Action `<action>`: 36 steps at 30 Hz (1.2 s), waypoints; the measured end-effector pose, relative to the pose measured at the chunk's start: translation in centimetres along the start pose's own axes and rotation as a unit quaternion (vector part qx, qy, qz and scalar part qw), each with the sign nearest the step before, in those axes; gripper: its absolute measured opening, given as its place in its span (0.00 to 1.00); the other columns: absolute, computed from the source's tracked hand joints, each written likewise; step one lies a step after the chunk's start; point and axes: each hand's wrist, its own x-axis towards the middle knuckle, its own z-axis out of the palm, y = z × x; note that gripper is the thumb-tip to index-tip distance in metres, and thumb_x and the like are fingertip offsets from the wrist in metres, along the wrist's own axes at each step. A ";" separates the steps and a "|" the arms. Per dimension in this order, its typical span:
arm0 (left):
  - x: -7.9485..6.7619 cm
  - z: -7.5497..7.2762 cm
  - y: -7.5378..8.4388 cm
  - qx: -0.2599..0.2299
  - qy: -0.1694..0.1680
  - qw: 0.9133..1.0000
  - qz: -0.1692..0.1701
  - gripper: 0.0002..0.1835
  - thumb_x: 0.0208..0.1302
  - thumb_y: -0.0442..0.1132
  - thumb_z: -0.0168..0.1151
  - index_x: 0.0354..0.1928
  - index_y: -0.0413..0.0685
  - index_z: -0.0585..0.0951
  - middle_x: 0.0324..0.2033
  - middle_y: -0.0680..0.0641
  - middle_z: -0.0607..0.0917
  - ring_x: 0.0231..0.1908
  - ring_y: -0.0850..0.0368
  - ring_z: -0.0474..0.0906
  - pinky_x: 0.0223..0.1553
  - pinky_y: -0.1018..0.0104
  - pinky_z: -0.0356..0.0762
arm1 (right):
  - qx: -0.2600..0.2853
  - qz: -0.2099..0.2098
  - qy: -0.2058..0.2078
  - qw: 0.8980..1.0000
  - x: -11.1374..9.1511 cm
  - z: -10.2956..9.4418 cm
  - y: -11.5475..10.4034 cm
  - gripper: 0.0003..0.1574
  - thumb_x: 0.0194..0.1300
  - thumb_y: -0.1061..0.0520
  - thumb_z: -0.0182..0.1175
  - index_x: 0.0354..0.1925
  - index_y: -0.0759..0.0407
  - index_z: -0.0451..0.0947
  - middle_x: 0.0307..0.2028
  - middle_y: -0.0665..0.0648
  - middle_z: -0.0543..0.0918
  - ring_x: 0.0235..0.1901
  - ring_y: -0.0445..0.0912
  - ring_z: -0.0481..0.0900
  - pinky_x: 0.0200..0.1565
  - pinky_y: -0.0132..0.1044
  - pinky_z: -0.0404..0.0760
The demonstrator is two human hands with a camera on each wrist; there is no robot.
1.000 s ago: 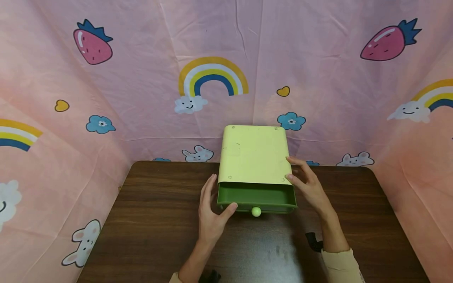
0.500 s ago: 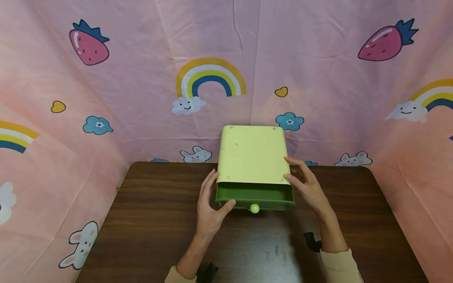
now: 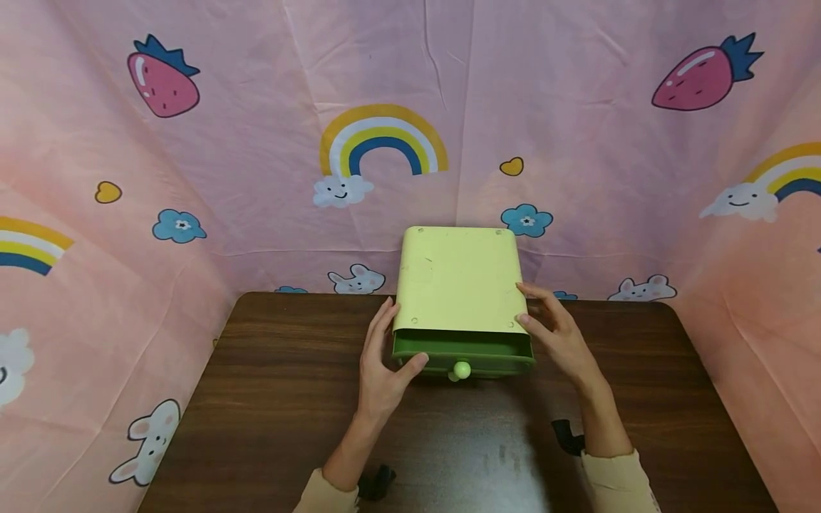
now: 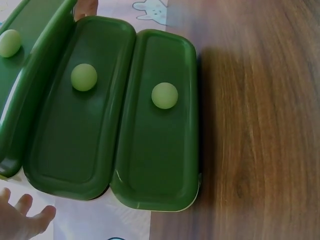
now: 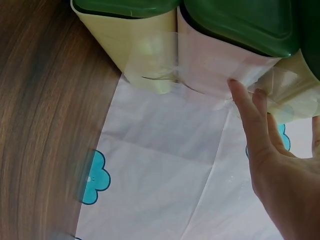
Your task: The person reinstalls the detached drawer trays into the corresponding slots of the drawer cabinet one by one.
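A stacked drawer cabinet [image 3: 462,281] with a pale yellow top stands at the back middle of the table. Its green top drawer [image 3: 462,345] is partly pulled out, with a round light green knob [image 3: 461,370]. Two lower drawers, a middle drawer [image 4: 70,140] and a bottom drawer [image 4: 155,145], sit closed in the left wrist view. My left hand [image 3: 378,377] lies at the left side, its thumb over the top drawer's front and fingertips at the casing. My right hand [image 3: 564,342] rests its thumb and fingers, extended, against the casing's right side.
Black curved pieces show beside each wrist, one [image 3: 567,437] at the right and one [image 3: 378,483] at the left. Close behind the cabinet hangs a pink patterned cloth [image 3: 256,142]. The middle casing [image 5: 210,60] is pink, with clear tape across its side.
The top drawer has slid further into the cabinet, and a lower knob now shows. My left hand's fingers have moved forward to the casing's side. My right hand stays in place.
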 end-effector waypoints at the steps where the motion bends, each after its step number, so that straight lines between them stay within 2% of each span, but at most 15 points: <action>1: 0.1 0.0 0.0 -0.003 -0.001 1.000 0.000 0.41 0.54 0.28 0.71 0.71 0.37 0.66 0.73 0.35 0.59 0.70 0.48 0.61 0.66 0.43 0.60 | 0.001 0.000 0.000 1.000 0.0 0.0 0.0 0.31 0.75 0.56 0.56 0.73 0.49 0.64 0.72 0.53 0.63 0.63 0.56 0.69 0.51 0.32 0.78; 4: 0.4 0.0 -0.1 -0.014 -0.006 1.000 0.001 0.40 0.55 0.25 0.70 0.71 0.36 0.66 0.73 0.35 0.59 0.70 0.47 0.63 0.66 0.43 0.61 | -0.002 -0.002 0.001 1.000 0.0 0.0 0.1 0.31 0.75 0.56 0.56 0.73 0.49 0.64 0.71 0.54 0.63 0.64 0.57 0.69 0.51 0.31 0.78; 9: 0.7 0.0 -0.4 -0.021 -0.001 1.000 0.016 0.37 0.55 0.23 0.69 0.69 0.34 0.68 0.71 0.34 0.63 0.66 0.38 0.66 0.63 0.42 0.65 | -0.012 -0.003 0.003 1.000 -0.1 0.1 0.1 0.32 0.75 0.56 0.56 0.73 0.48 0.63 0.71 0.55 0.64 0.64 0.58 0.69 0.50 0.31 0.78; 14: 0.9 0.1 -0.7 -0.025 0.009 0.999 0.026 0.36 0.55 0.23 0.70 0.67 0.32 0.70 0.70 0.32 0.64 0.65 0.37 0.66 0.63 0.52 0.68 | -0.017 -0.002 0.004 1.000 0.0 0.1 0.1 0.32 0.76 0.56 0.55 0.74 0.46 0.63 0.70 0.55 0.65 0.65 0.57 0.69 0.51 0.30 0.77; 18: 1.0 0.2 -0.7 -0.032 0.015 0.999 0.029 0.35 0.54 0.22 0.70 0.66 0.31 0.70 0.69 0.31 0.65 0.66 0.42 0.67 0.64 0.64 0.66 | -0.025 -0.005 0.005 1.000 -0.1 0.1 0.0 0.32 0.76 0.56 0.55 0.74 0.46 0.63 0.70 0.55 0.66 0.65 0.55 0.69 0.51 0.30 0.77; 20: 1.0 0.2 -0.7 -0.031 0.017 0.999 0.030 0.35 0.54 0.22 0.70 0.65 0.31 0.70 0.68 0.31 0.65 0.66 0.44 0.67 0.64 0.66 0.66 | -0.027 -0.008 0.006 1.000 -0.1 0.1 0.0 0.32 0.76 0.57 0.55 0.74 0.46 0.63 0.70 0.55 0.66 0.64 0.53 0.70 0.51 0.30 0.77; 27: 1.2 0.3 -0.7 -0.017 0.024 0.999 0.035 0.33 0.54 0.23 0.70 0.64 0.31 0.72 0.67 0.31 0.67 0.66 0.45 0.67 0.64 0.65 0.66 | -0.032 -0.015 0.006 0.999 -0.2 0.2 0.0 0.33 0.76 0.58 0.55 0.74 0.46 0.62 0.70 0.54 0.65 0.63 0.50 0.71 0.49 0.31 0.78; 36: 1.8 0.7 -0.8 -0.005 0.045 0.998 0.046 0.32 0.52 0.25 0.73 0.61 0.30 0.73 0.63 0.31 0.70 0.65 0.43 0.67 0.64 0.55 0.68 | -0.043 -0.017 0.009 0.999 -0.3 0.2 0.2 0.33 0.76 0.58 0.54 0.74 0.45 0.62 0.70 0.53 0.66 0.63 0.54 0.70 0.48 0.32 0.78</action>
